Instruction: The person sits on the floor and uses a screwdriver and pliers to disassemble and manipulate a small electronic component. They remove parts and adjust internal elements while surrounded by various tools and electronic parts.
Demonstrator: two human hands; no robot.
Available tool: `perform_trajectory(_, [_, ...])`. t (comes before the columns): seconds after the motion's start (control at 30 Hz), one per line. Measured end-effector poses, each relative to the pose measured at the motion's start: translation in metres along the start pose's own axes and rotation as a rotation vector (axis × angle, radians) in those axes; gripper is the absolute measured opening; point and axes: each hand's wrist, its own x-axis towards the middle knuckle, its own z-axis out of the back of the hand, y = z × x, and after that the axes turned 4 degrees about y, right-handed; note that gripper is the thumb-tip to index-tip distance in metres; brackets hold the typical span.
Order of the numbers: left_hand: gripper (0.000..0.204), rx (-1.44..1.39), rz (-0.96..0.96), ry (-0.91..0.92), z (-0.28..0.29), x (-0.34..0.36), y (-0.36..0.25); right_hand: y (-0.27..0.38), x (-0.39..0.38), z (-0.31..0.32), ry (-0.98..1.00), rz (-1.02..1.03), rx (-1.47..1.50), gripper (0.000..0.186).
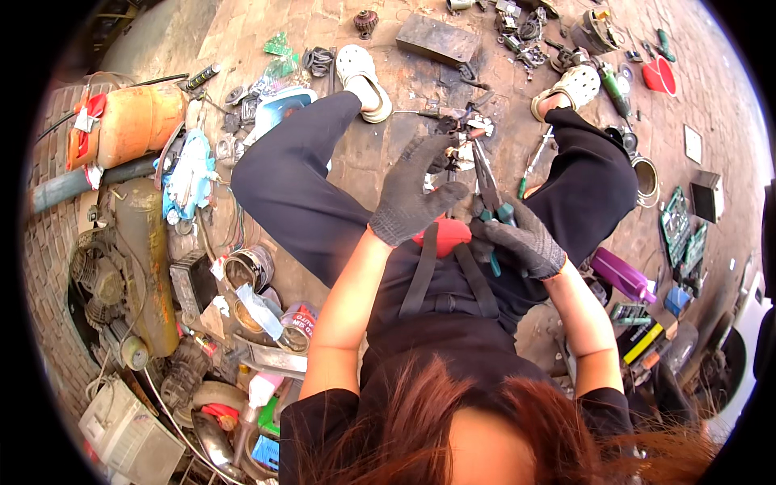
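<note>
My right hand (527, 240), in a dark grey work glove, is closed around the teal handles of a pair of pliers (485, 174). The long metal jaws point away from me toward a small cluster of dark and copper-coloured parts (467, 129) on the ground between my feet. My left hand (416, 192), gloved the same way, is raised just left of the pliers, thumb apart from the fingers. Nothing shows between them, though the fingertips overlap dark parts behind. Below both hands, a red padded item (444, 238) with black straps lies at my lap.
A dark metal block (436, 39) lies beyond my feet. To the left are an orange gas cylinder (141, 120), a blue basin (283, 109) and open cans (248, 269). Rightward lie a screwdriver (535, 162), a purple bottle (622, 275) and green circuit boards (677, 226).
</note>
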Motion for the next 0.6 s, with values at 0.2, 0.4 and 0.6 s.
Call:
perform_trajectory(0.2, [0.049, 0.352, -0.041, -0.254, -0.005, 0.012, -0.001, -0.002, -0.016, -0.012, 0.268, -0.030, 0.529, 0.032])
perform_trajectory(0.4, [0.062, 0.567, -0.358, -0.103, -0.005, 0.047, -0.043, -0.004, -0.021, -0.006, 0.553, 0.003, 0.802, 0.030])
perform_trajectory(0.6, [0.036, 0.329, -0.358, -0.162, -0.045, 0.067, -0.037, -0.005, -0.022, -0.006, 0.667, 0.113, 1.002, 0.024])
